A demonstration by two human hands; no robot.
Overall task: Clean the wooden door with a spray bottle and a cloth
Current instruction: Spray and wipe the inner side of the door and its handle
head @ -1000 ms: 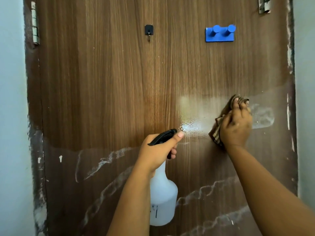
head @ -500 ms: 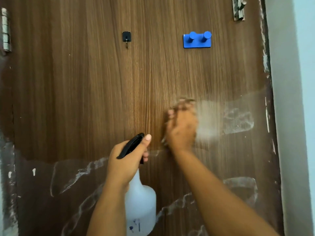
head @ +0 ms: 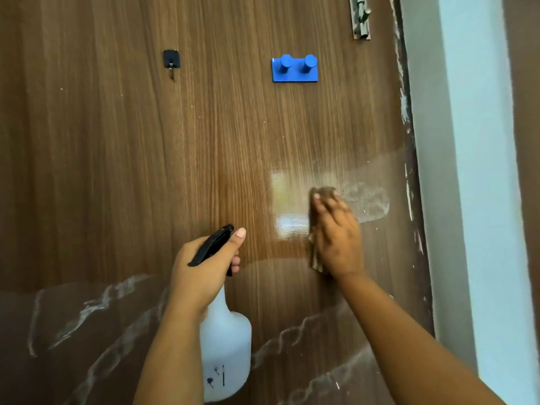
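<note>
Pressing crumpled brown cloth point(head: 317, 255) flat against grainy wooden door point(head: 117, 171).

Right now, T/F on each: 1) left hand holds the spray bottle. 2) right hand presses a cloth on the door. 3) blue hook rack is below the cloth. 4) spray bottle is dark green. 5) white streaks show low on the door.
1) The left hand holds the spray bottle: true.
2) The right hand presses the cloth on the door: true.
3) The blue hook rack is below the cloth: false, it sits above it, higher on the door.
4) The spray bottle is dark green: false, it is white with a black trigger head.
5) White streaks show low on the door: true.
</note>
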